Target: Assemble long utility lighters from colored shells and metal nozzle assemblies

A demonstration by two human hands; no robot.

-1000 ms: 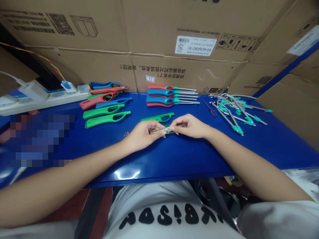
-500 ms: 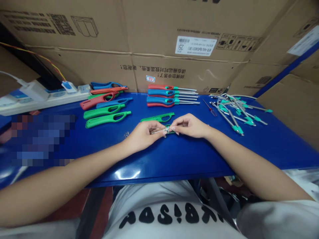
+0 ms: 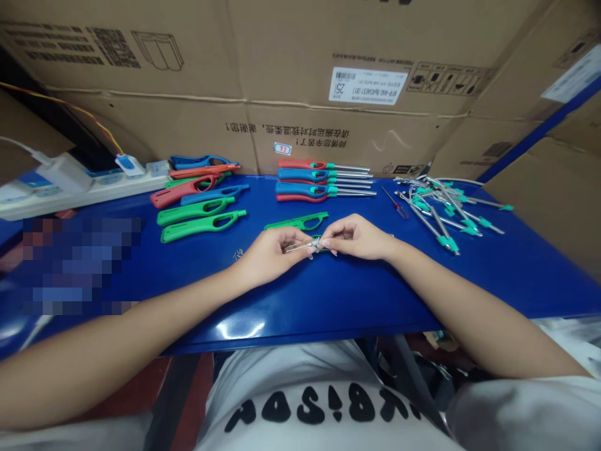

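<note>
My left hand (image 3: 270,255) is closed around a small, clear, elongated part (image 3: 297,247), perhaps a lighter's fuel tank. My right hand (image 3: 359,238) pinches the metallic end of that part, and the fingertips of both hands meet there. Just beyond the hands lies a green lighter shell half (image 3: 297,222) on the blue table (image 3: 300,300). Another green piece shows only partly behind my fingers. A few tiny metal pieces (image 3: 238,254) rest left of my left hand, too small to make out.
Red, blue and green lighter shells (image 3: 201,224) are piled back left. Assembled lighters (image 3: 305,190) with metal tubes stand stacked at the back centre. Metal tubes with teal fittings (image 3: 446,213) lie at right beside a screwdriver (image 3: 397,205). Cardboard (image 3: 188,119) walls the back; a power strip (image 3: 107,188) sits left.
</note>
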